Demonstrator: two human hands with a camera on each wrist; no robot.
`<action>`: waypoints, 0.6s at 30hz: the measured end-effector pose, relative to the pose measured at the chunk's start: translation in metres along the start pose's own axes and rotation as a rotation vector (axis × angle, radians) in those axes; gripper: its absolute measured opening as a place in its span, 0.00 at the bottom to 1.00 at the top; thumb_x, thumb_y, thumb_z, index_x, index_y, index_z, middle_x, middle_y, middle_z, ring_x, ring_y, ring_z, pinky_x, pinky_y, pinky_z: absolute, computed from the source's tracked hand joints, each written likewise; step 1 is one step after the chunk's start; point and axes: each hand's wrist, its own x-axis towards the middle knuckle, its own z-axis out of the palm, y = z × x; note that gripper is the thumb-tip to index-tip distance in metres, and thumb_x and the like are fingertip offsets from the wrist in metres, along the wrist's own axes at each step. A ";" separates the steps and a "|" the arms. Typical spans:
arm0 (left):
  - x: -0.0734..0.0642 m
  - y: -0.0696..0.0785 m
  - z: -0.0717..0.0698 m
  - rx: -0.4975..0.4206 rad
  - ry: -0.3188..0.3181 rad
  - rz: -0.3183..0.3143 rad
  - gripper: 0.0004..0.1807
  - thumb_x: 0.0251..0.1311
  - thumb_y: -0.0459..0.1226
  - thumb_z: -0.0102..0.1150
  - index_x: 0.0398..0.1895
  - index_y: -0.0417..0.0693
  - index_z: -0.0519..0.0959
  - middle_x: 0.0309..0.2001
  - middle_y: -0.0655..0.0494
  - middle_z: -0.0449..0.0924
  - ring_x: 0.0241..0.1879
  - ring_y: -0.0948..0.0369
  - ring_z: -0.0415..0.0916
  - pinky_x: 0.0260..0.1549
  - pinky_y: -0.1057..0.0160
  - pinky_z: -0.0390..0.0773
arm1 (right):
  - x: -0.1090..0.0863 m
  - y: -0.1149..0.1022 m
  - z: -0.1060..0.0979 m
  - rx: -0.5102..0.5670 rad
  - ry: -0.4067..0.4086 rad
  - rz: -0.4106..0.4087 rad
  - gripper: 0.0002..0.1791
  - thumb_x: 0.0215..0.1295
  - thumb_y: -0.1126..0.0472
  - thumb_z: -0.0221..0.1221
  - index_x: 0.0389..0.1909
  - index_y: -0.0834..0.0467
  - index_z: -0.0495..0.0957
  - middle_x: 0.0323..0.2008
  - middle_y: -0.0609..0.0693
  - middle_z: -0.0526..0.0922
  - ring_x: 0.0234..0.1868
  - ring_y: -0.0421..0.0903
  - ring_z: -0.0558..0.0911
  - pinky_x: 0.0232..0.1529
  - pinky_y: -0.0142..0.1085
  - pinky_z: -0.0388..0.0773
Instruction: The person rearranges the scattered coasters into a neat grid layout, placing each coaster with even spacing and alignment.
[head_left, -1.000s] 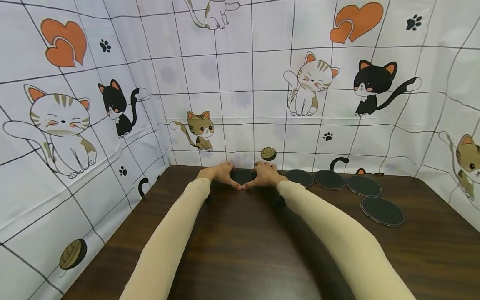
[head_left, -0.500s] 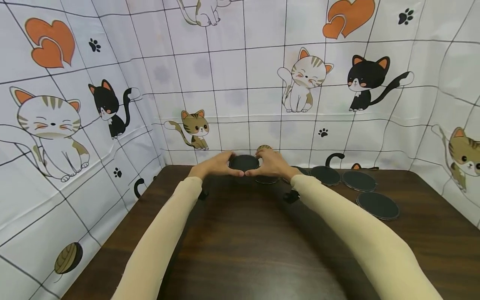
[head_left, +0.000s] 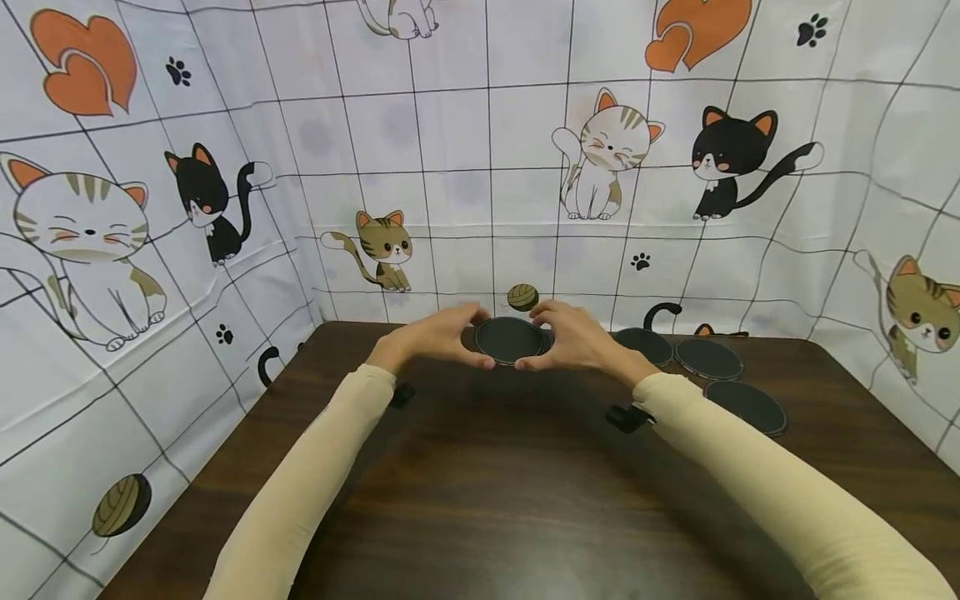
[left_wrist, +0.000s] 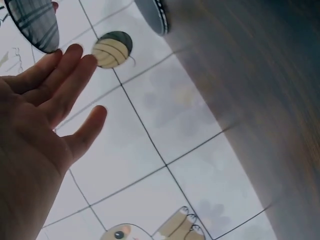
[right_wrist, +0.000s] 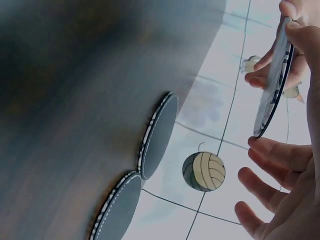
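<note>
In the head view my left hand [head_left: 438, 337] and right hand [head_left: 573, 337] hold a dark round coaster [head_left: 508, 340] between them, thumbs at its near edge and fingers round its far side. The wrist views show the same coaster [right_wrist: 275, 80] off the table, with a plaid underside and thin edge. My left fingertips [left_wrist: 72, 52] are at its lower rim in the left wrist view. Several similar coasters lie along the back right of the table, among them a front one [head_left: 745, 406] and a middle one [head_left: 708, 358]. My right hand hides others in that row.
A dark wooden table [head_left: 480, 500] extends toward me. White cloth [head_left: 525, 200] printed with cats, hearts and yarn balls stands behind it and along both sides. In the right wrist view, two coasters with stitched rims, one farther [right_wrist: 160, 135] and one nearer [right_wrist: 117, 207], lie by the cloth.
Both hands have lifted the coaster from the table's back edge and carried it a little rightward and nearer. The coasters on the table stay in place; the head view has shifted slightly.
</note>
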 end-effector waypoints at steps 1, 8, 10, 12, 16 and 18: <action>-0.001 0.002 0.001 0.004 -0.006 0.007 0.47 0.39 0.64 0.65 0.58 0.48 0.63 0.50 0.61 0.67 0.50 0.65 0.66 0.49 0.63 0.67 | -0.003 -0.001 -0.001 0.004 0.002 -0.006 0.48 0.35 0.21 0.57 0.46 0.58 0.79 0.53 0.46 0.72 0.53 0.47 0.70 0.51 0.47 0.65; -0.012 0.014 0.013 0.035 -0.078 -0.046 0.47 0.35 0.66 0.66 0.55 0.49 0.66 0.48 0.60 0.68 0.45 0.65 0.67 0.45 0.63 0.69 | -0.024 -0.013 0.006 -0.015 -0.033 -0.028 0.49 0.36 0.20 0.56 0.46 0.59 0.79 0.53 0.47 0.72 0.51 0.48 0.72 0.49 0.46 0.68; -0.016 0.018 0.017 0.060 -0.110 -0.068 0.47 0.34 0.67 0.65 0.55 0.50 0.66 0.48 0.61 0.68 0.44 0.65 0.67 0.44 0.63 0.70 | -0.032 -0.019 0.010 -0.019 -0.055 -0.023 0.49 0.36 0.20 0.56 0.46 0.59 0.80 0.53 0.48 0.72 0.51 0.48 0.72 0.50 0.47 0.67; -0.019 0.023 0.021 0.078 -0.138 -0.087 0.48 0.32 0.68 0.66 0.55 0.51 0.67 0.46 0.61 0.69 0.41 0.65 0.68 0.41 0.63 0.71 | -0.039 -0.024 0.014 -0.021 -0.077 -0.009 0.48 0.35 0.20 0.56 0.44 0.58 0.81 0.53 0.47 0.72 0.50 0.48 0.72 0.49 0.47 0.67; -0.025 0.033 0.028 0.145 -0.186 -0.103 0.49 0.28 0.70 0.65 0.52 0.51 0.68 0.43 0.63 0.68 0.37 0.64 0.68 0.36 0.65 0.71 | -0.053 -0.034 0.020 -0.018 -0.112 0.009 0.47 0.34 0.20 0.56 0.42 0.56 0.82 0.52 0.46 0.73 0.49 0.46 0.72 0.48 0.46 0.67; -0.028 0.036 0.031 0.183 -0.208 -0.110 0.49 0.26 0.72 0.64 0.50 0.51 0.68 0.42 0.63 0.67 0.36 0.63 0.67 0.36 0.65 0.70 | -0.057 -0.037 0.023 -0.014 -0.120 0.011 0.47 0.33 0.20 0.56 0.42 0.56 0.81 0.52 0.46 0.73 0.48 0.45 0.72 0.48 0.46 0.67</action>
